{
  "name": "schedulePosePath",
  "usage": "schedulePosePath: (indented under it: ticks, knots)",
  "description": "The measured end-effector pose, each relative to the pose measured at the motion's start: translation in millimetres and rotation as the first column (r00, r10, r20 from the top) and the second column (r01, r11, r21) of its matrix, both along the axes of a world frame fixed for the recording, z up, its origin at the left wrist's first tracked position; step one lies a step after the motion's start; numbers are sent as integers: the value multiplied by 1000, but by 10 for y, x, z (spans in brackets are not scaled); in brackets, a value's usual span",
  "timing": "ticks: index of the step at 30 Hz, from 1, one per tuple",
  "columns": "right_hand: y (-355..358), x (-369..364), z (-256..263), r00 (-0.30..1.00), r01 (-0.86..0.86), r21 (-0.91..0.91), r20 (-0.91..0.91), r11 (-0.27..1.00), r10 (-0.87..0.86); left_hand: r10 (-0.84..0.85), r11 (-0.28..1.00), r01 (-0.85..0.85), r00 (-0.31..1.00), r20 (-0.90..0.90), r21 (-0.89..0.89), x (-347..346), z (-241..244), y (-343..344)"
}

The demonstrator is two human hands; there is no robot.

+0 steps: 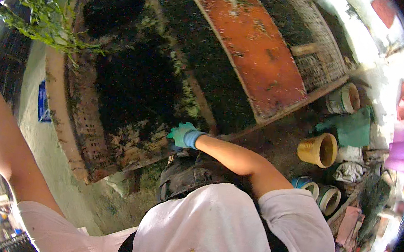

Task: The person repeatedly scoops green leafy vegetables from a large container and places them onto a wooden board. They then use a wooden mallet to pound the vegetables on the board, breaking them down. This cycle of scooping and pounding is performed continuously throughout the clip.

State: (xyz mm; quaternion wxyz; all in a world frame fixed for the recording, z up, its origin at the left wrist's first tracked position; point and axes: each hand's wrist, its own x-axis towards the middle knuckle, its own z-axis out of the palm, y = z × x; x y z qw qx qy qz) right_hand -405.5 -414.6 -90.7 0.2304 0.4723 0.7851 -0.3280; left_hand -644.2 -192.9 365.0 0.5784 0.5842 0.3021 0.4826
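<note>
My right hand [185, 135], in a green glove with a blue cuff, is at the near edge of a brick-walled bed [86, 145]. Its fingers look bent, but blur hides whether anything is in them. Dark, loose material like soil or compost [139, 84] fills the bed behind the glove. Just below the hand, in front of my white shirt, is a dark grey fabric item [188, 173]. My left arm [0, 139] reaches up along the left side, and its hand is out of view. Green leafy stems [44, 20] hang over the bed's far left corner.
A worn orange-red board [253, 45] lies across the bed's right part. To the right stand a yellow bucket [307, 149], a whitish bucket [335, 101] and other pails, with green cloth [355, 127] among them. A blue plaque [43, 102] is on the left wall.
</note>
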Motion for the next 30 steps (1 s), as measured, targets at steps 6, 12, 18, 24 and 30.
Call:
schedulePosePath:
  ticks: [6,12,18,24,30]
  knots:
    - [-518,2002,1297,-262,173,-719,-692,673,-672,-298,932,323,941,158,-165,1521,-137,158]
    - [-838,3703,1666,-707,262,-682,-617,683,-345,-658,535,746,662,358,-397,3463,-717,-56]
    - [-411,4103,1653,-759,-442,-592,-155,674,-633,-847,525,761,420,-327,-381,4762,-2131,-1616]
    - [68,5576,1002,-809,-382,-794,40,473,-586,-866,488,823,414,-281,-292,5703,-2741,-1861]
    - [499,7443,2075,-894,168,-813,-364,557,-261,-698,575,553,716,-9,-603,7695,-2989,-1395]
